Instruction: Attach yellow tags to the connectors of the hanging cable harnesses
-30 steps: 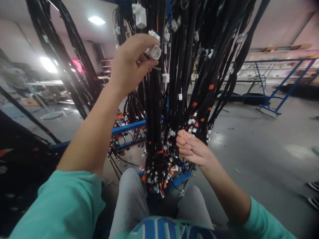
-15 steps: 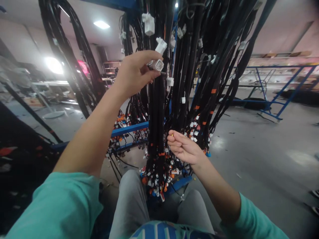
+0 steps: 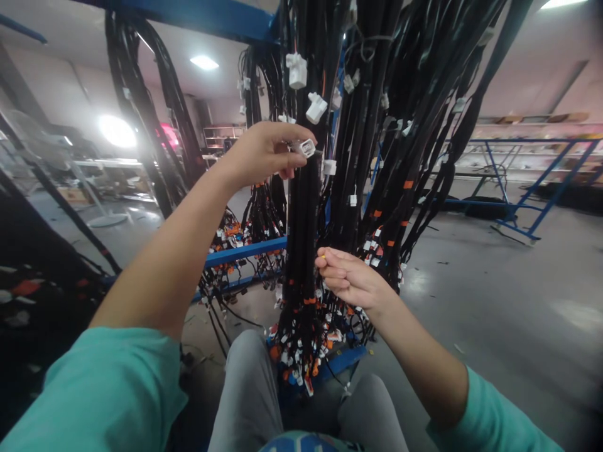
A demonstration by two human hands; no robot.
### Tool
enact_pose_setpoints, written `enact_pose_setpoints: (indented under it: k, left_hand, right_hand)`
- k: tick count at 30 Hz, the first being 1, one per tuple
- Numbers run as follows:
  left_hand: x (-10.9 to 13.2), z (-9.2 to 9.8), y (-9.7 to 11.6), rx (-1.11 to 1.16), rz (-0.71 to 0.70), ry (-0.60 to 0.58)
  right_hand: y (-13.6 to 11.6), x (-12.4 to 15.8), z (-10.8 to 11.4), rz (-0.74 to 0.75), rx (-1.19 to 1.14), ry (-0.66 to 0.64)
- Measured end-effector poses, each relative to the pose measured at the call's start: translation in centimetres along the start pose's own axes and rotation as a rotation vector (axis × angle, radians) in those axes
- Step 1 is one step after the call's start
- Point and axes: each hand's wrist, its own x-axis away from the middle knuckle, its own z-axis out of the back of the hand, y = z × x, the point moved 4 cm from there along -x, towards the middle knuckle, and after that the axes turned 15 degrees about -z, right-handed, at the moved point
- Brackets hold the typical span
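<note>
A thick curtain of black wire harnesses (image 3: 358, 157) hangs in front of me from a blue rack, studded with white connectors and orange tape marks. My left hand (image 3: 264, 154) is raised and pinches a small white connector (image 3: 306, 148) on one harness at about head height. My right hand (image 3: 351, 279) is lower, fingers curled shut, with a tiny yellow piece (image 3: 323, 256) showing at the fingertips beside the hanging bundle. My grey trouser knees (image 3: 249, 389) sit under the harness ends.
A blue rack bar (image 3: 245, 250) runs behind the harness ends, and a blue beam (image 3: 202, 14) crosses overhead. More black harnesses (image 3: 141, 125) hang at the left. Another blue frame (image 3: 532, 182) stands on the grey concrete floor at the right.
My left hand with the connector sits lower in view as my head tilted up. My right hand moved slightly left and up, closer to the bundle.
</note>
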Motion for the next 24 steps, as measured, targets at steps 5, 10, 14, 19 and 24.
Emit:
enact_pose_setpoints:
  k: [5,10,14,19,24]
  left_hand:
    - [0.2,0.5,-0.3,0.044,-0.042,-0.037]
    - [0.1,0.5,-0.7,0.015,-0.086,-0.094]
    - [0.2,0.4,-0.6,-0.11,-0.092,-0.132]
    - [0.3,0.4,-0.1,-0.193,-0.145,-0.135]
    - [0.2,0.2,0.5,-0.255,-0.077,-0.14]
  right_hand:
    - [-2.4,0.1,-1.4,0.08,0.086,-0.027]
    - [-5.5,0.1,-3.7,0.179,0.148,-0.002]
    - [-7.9,0.2,-5.8,0.273,0.212,-0.003]
    - [-10.2,0.3,-7.4,0.394,0.36,-0.005]
    - [-12.1,0.4,-8.0,0.553,0.478,0.01]
